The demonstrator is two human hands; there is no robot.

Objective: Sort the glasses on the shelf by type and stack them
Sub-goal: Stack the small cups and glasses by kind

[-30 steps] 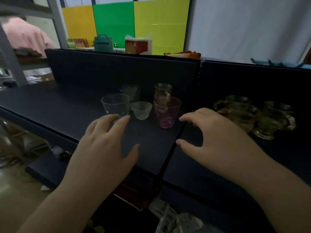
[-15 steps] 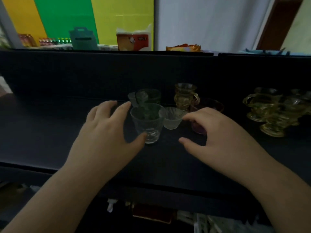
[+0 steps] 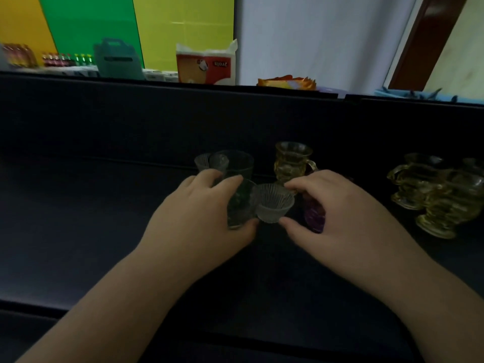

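On the dark shelf (image 3: 104, 218), my left hand (image 3: 199, 221) wraps around a clear tumbler (image 3: 239, 205), thumb in front and fingers behind. My right hand (image 3: 340, 213) pinches a small ribbed clear cup (image 3: 273, 204) between index finger and thumb; this cup touches the tumbler. A purple glass (image 3: 314, 217) stands partly hidden behind my right palm. Behind them are another clear tumbler (image 3: 238, 163), a second small ribbed cup (image 3: 202, 161) and an amber handled mug (image 3: 292, 159).
Several amber handled mugs (image 3: 432, 195) are grouped at the right end of the shelf. The shelf's dark back panel (image 3: 157, 113) rises just behind the glasses. Beyond it sit a tissue pack (image 3: 207, 64), a teal box (image 3: 117, 60) and small bottles (image 3: 65, 60).
Both hands moved forward from the shelf's front and closed in: the left onto the clear tumbler, the right onto the small ribbed cup. The view shifted closer to the glasses.
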